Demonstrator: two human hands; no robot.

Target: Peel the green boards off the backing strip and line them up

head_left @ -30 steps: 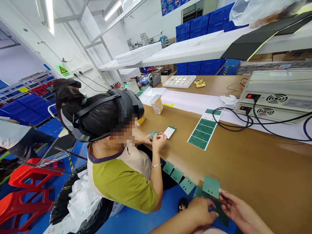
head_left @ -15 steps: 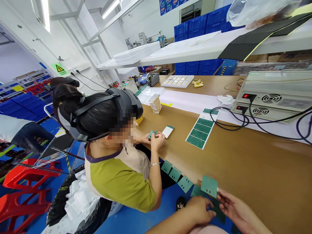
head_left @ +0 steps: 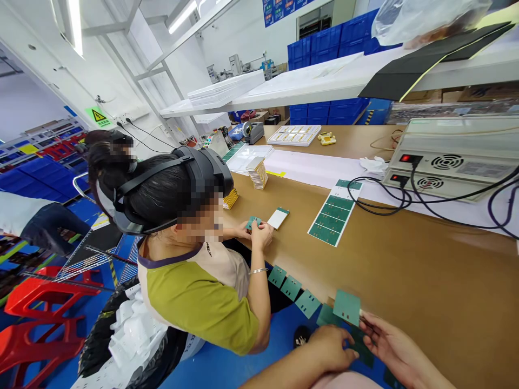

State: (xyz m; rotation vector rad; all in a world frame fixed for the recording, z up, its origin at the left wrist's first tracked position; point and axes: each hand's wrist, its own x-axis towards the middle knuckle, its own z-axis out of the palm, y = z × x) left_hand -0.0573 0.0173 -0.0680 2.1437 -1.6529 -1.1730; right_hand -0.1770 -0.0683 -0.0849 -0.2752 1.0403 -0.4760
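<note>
Along the near edge of the table runs a row of thin green square pieces [head_left: 291,288] with small dark marks, overhanging the edge. One green square piece [head_left: 346,307] stands out at the right end of the row. My right hand [head_left: 395,346] has its thumb and fingertips at that piece's right edge, pinching it. Just below it, my left hand [head_left: 333,348] reaches in from the bottom with fingers apart and nothing visible in them. Darker green pieces [head_left: 362,348] are partly hidden behind my hands.
A co-worker [head_left: 198,286] in a headset sits at my left, holding a small green piece. On the table lie a white-backed green sheet [head_left: 335,213], a white block [head_left: 278,218] and a stacked pile [head_left: 257,173]. Black cables [head_left: 377,202] trail from a grey powered unit [head_left: 454,156].
The view has shifted very slightly. My hands and the green pieces stay almost where they were; the co-worker's head has moved slightly left.
</note>
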